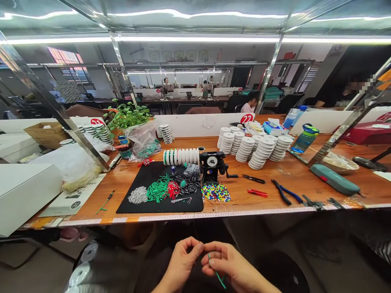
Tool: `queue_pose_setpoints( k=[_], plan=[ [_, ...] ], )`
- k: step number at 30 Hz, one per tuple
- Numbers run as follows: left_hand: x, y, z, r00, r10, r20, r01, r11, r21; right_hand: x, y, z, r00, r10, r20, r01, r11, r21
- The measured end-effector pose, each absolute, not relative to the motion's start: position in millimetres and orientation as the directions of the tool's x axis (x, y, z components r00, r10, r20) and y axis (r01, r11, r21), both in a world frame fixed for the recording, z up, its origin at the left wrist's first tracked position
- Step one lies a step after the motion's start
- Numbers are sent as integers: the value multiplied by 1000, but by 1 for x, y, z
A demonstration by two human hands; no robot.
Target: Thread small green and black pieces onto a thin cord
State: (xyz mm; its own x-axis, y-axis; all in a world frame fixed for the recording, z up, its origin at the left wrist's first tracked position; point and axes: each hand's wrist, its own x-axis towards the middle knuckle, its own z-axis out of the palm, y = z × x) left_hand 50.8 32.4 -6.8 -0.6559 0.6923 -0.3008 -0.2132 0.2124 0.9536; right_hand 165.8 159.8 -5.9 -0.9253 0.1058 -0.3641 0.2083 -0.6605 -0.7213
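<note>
Green piece (220, 280): slim, stick-like, small side branch near the bottom; held in right hand (229, 260), tilted, short tip poking out above the curled fingers, longer tail hanging below the grip; middle hidden by fingers; thin dark line (195, 228): runs from table edge (171, 218) down to left hand's (185, 260) pinch; can't tell if the two connect.

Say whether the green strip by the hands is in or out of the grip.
In: the right hand holds the green strip; part shows between its fingers, part sticks out below.
</note>
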Motion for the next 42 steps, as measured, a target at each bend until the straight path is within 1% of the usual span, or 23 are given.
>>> queue_pose_setpoints(
  k=[5, 9, 12, 15, 19, 21, 23, 26, 30, 32, 35, 37, 39, 42],
  plan=[
    [54, 30, -7, -632, 740, -231, -143, 182, 973, 167, 155, -20, -929, 167, -330, 172, -594, -786],
    [51, 31, -4, -651, 729, -209, -116, 177, 977, 162, 154, -12, -925, 203, -322, 197, -466, -862],
    [49, 33, -2, -662, 721, -204, -107, 178, 978, 158, 155, -2, -923, 259, -285, 169, -394, -904],
    [50, 35, -5, -657, 722, -217, -158, 150, 976, 157, 156, 3, -935, 272, -226, 119, -361, -925],
    [51, 35, -12, -621, 732, -279, -345, 64, 936, 154, 155, -5, -943, 293, -157, 58, -319, -946],
    [50, 34, -15, -610, 739, -287, -395, 30, 918, 152, 153, -11, -934, 335, -127, 18, -309, -951],
    [49, 32, -15, -614, 736, -285, -408, 14, 913, 151, 151, -14, -914, 389, -116, -8, -304, -953],
    [46, 30, -12, -635, 719, -284, -394, 15, 919, 149, 149, -13, -896, 427, -120, -16, -303, -953],
    [46, 31, -9, -666, 702, -253, -305, 53, 951, 151, 150, -11, -884, 458, -100, -37, -281, -959],
    [48, 33, -8, -689, 686, -233, -259, 68, 964, 153, 151, -12, -879, 469, -90, -9, -205, -979],
    [52, 38, -9, -720, 661, -211, -209, 84, 974, 158, 154, -14, -877, 479, -34, 28, -19, -999],
    [55, 40, -8, -725, 657, -207, -184, 104, 977, 161, 155, -16, -871, 487, 63, -1, 127, -992],
    [56, 40, -6, -720, 664, -202, -160, 124, 979, 164, 155, -20, -858, 477, 193, -66, 269, -961],
    [58, 38, -4, -702, 685, -195, -140, 136, 981, 165, 153, -28, -823, 459, 335, -149, 396, -906]
  ],
)
